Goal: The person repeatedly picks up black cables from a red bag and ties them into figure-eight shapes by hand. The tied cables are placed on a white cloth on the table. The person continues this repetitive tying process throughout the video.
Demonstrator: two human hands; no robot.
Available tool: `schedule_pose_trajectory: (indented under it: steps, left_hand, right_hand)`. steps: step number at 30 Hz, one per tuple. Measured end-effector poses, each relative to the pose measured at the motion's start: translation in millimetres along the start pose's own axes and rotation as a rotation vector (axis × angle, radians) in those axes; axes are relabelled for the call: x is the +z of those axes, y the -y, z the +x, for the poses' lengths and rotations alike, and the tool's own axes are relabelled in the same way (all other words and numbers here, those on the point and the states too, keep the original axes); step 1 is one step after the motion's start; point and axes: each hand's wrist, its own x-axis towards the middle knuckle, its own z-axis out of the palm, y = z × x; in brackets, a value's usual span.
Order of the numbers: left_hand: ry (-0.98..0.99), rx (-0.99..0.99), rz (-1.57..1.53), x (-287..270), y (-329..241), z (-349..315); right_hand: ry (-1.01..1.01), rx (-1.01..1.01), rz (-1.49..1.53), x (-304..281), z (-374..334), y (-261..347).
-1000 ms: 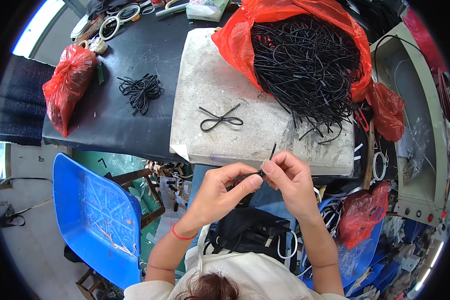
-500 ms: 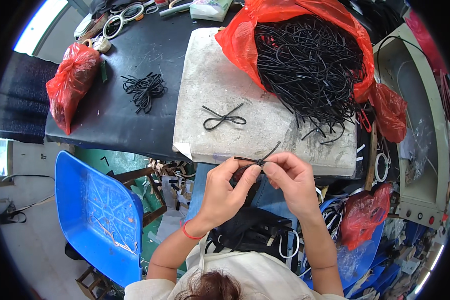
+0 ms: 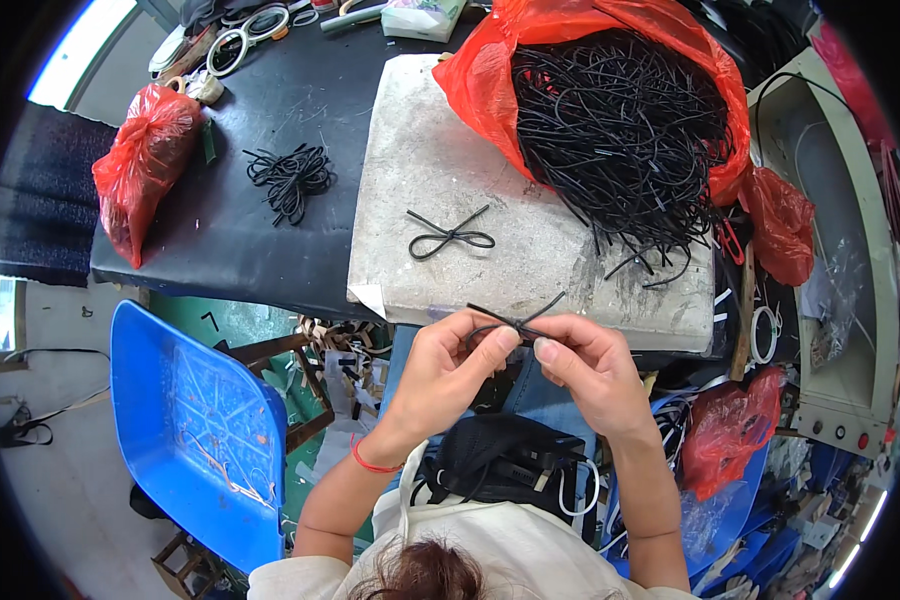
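Observation:
Between my two hands, just past the near edge of the pale board [image 3: 410, 140], is a black cord bow [image 3: 518, 322] with two loose ends pointing up and outward. My left hand [image 3: 458, 362] pinches its left side between thumb and fingers. The thumb and fingers of my right hand [image 3: 585, 360] are closed on its right side. Fingers cover most of its loops. A finished-looking black cord bow [image 3: 452, 237] lies flat on the board, ahead and left of my hands. Loose black cords [image 3: 620, 130] spill from an open red plastic bag [image 3: 480, 75] onto the board.
On the black tabletop [image 3: 300, 105] lie a bundle of black bows [image 3: 290, 182] and a tied red bag [image 3: 148, 170]. A blue plastic tub [image 3: 205, 430] stands at lower left. A pale metal machine housing [image 3: 855, 330] borders the right side.
My hands have drawn slightly apart, and the right thumb has shifted right. The cord's loose ends now stand out more plainly above the fingers.

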Motion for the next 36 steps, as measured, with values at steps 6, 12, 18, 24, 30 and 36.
schedule_pose_trajectory:
  steps: [6,12,18,24,30,36]
  left_hand:
    - [-0.165,0.212,-0.206,25,1,8]
    - [0.049,0.059,-0.134,6,-13,5]
    - [0.128,0.012,-0.142,10,-13,0]
    - [0.113,-0.012,-0.161,13,-10,-4]
    - [0.013,0.08,-0.254,17,2,-5]
    - [-0.176,0.134,-0.462,24,-4,1]
  right_hand:
    - [-0.125,-0.028,0.136,22,0,-1]
    - [-0.33,-0.341,-0.396,14,-2,13]
    - [-0.094,-0.263,-0.016,18,13,12]
    - [-0.14,-0.265,-0.043,17,12,1]
    - [-0.24,-0.271,0.026,29,13,9]
    - [-0.244,-0.203,-0.216,11,-1,12]
